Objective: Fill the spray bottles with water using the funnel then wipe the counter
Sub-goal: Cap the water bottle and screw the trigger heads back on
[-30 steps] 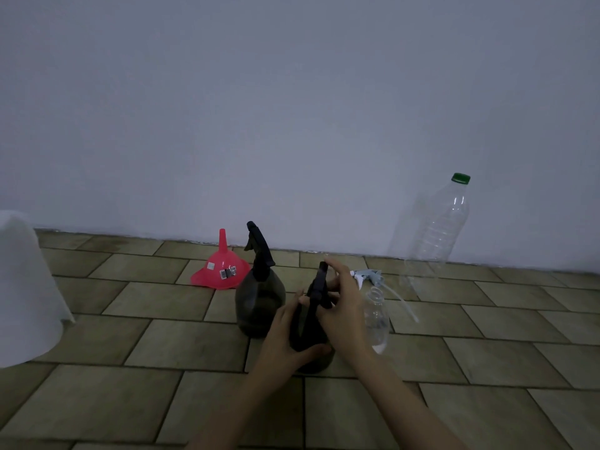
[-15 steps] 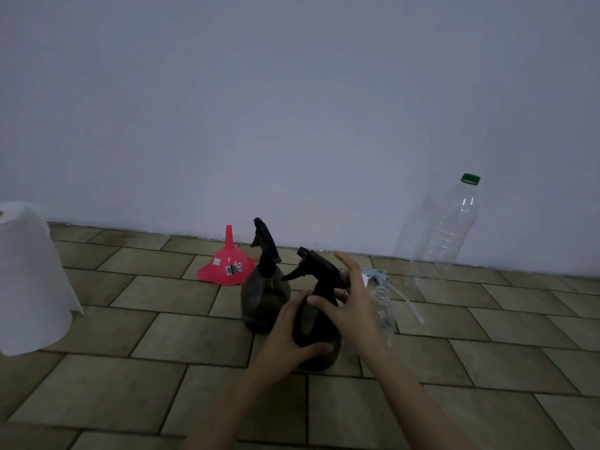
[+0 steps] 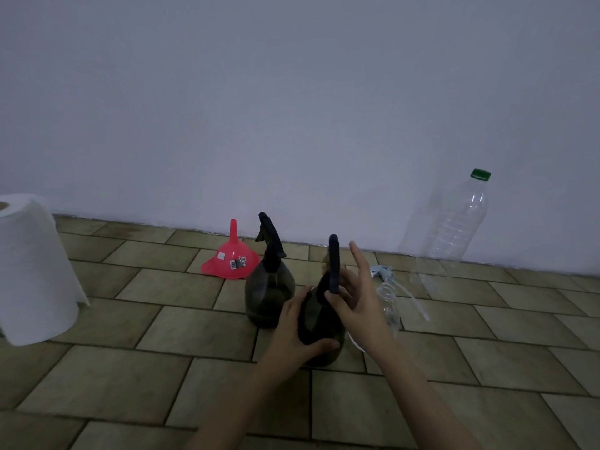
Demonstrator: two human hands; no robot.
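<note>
Two dark spray bottles stand on the tiled counter. My left hand grips the body of the near dark spray bottle. My right hand pinches its black spray head with thumb and curled fingers, the index finger pointing up. The other dark spray bottle stands just to the left behind it. A clear spray bottle with a white head stands right of my right hand, partly hidden by it. A red funnel lies mouth down near the wall.
A roll of paper towel stands at the left edge. A tall clear plastic bottle with a green cap stands against the wall at the right.
The spray head of the near dark bottle has turned round under my right hand, from pointing left to end-on. The view has shifted, bringing more of the paper roll in.
</note>
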